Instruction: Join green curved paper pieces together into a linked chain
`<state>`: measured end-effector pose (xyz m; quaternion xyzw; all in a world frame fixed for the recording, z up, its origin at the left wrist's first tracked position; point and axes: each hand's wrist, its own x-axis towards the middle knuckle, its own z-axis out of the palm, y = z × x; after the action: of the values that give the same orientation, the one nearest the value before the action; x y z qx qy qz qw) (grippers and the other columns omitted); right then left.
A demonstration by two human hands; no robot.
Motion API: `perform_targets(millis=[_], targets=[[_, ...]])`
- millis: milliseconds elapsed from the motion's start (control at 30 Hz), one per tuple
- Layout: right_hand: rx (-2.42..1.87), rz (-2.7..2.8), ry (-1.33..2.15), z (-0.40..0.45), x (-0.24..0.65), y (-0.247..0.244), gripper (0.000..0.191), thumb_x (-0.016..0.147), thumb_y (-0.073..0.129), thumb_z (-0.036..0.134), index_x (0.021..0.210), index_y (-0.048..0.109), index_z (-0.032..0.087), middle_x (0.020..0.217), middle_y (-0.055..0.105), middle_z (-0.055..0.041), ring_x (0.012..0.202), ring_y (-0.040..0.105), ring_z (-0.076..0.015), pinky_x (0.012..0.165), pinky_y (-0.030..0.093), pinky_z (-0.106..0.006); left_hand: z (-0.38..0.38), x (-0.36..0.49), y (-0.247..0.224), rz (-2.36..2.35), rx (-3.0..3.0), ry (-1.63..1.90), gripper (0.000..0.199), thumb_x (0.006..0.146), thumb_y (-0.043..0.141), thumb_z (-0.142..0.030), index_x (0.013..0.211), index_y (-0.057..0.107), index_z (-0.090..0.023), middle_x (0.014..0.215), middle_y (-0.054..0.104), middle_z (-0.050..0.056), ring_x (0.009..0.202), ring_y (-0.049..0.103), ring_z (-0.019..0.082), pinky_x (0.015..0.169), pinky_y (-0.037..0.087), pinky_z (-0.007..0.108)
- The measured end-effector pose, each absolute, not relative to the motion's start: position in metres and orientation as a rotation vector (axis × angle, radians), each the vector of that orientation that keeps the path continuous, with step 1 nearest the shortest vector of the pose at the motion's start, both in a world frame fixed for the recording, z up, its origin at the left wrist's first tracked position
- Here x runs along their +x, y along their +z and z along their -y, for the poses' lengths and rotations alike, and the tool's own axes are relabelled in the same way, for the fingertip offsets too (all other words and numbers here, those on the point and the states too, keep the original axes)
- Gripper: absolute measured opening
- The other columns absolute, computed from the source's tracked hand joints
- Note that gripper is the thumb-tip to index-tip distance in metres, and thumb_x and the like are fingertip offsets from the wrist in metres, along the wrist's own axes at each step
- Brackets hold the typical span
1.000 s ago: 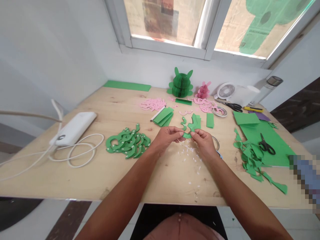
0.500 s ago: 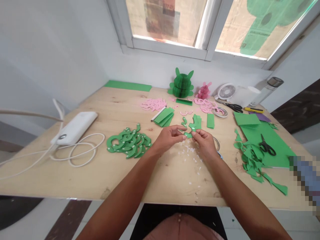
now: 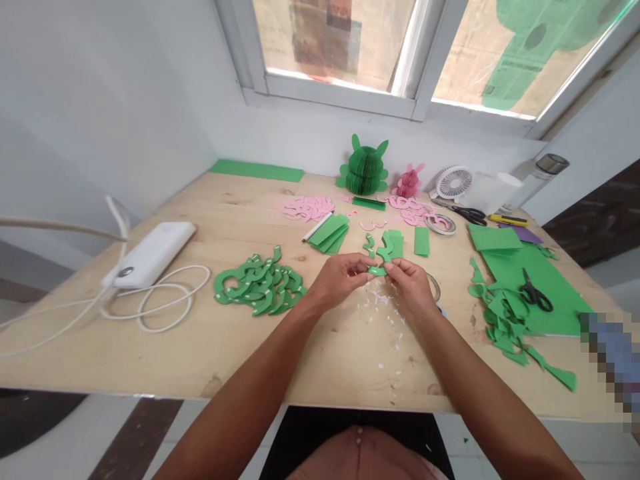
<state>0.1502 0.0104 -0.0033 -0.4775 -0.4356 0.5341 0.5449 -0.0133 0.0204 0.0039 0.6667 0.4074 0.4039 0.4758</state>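
Both bare hands are held together above a pale pine worktable, and the left hand and right hand grip a small curved green paper piece between them. The fingers of each hand are curled and pressed together, with the fingertips and thumbs pinching opposite ends of the piece. Tiny white paper scraps are scattered just below the hands. To the left lies a heap of curved green paper cutouts dotted with white, beside a white power bank and its looped white cable. To the right, black-handled scissors rest on a large green paper sheet, near jagged green offcuts. Farther on are stacked green paper rectangles, pink paper cutouts, and a green honeycomb paper figure and a smaller pink one by the wall.
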Motion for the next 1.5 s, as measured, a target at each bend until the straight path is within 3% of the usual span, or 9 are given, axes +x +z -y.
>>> perform_targets(millis=[467,800,1100,1500], targets=[[-1.164,1.065,1.234,-0.011,0.151,-0.004,0.025,0.06,0.073,0.039,0.059,0.06,0.018,0.047,0.05,0.0042,0.045,0.038,-0.0087,0.046,0.027,-0.024,-0.019,-0.012,0.007,-0.994,1.581,0.971,0.034,0.069,0.064,-0.028,0.101,0.067,-0.016,0.065,0.061,-0.001,0.061,0.055,0.012,0.061,0.045,0.024],[-1.174,1.107,1.207,-0.011,0.151,-0.004,0.024,0.062,0.071,0.039,0.059,0.059,0.019,0.048,0.049,0.004,0.047,0.039,-0.0095,0.048,0.028,-0.024,-0.018,-0.01,0.004,-0.968,1.52,1.015,0.024,0.068,0.065,-0.027,0.089,0.069,-0.017,0.07,0.066,0.001,0.063,0.057,0.013,0.061,0.045,0.025],[-1.238,1.128,1.121,-0.01,0.153,-0.004,0.026,0.064,0.07,0.04,0.061,0.056,0.019,0.049,0.047,0.0053,0.045,0.034,-0.0081,0.045,0.025,-0.023,-0.017,-0.004,0.004,-0.963,1.386,1.01,0.034,0.066,0.067,-0.025,0.097,0.065,-0.014,0.061,0.054,-0.003,0.054,0.048,0.008,0.053,0.037,0.021],[-1.254,1.216,1.118,-0.008,0.15,-0.002,0.027,0.063,0.07,0.04,0.06,0.055,0.017,0.051,0.05,0.0045,0.047,0.039,-0.0086,0.046,0.03,-0.022,-0.018,-0.002,-0.004,-1.003,1.425,1.076,0.029,0.068,0.063,-0.027,0.094,0.065,-0.014,0.058,0.058,-0.003,0.053,0.05,0.009,0.053,0.04,0.022]])
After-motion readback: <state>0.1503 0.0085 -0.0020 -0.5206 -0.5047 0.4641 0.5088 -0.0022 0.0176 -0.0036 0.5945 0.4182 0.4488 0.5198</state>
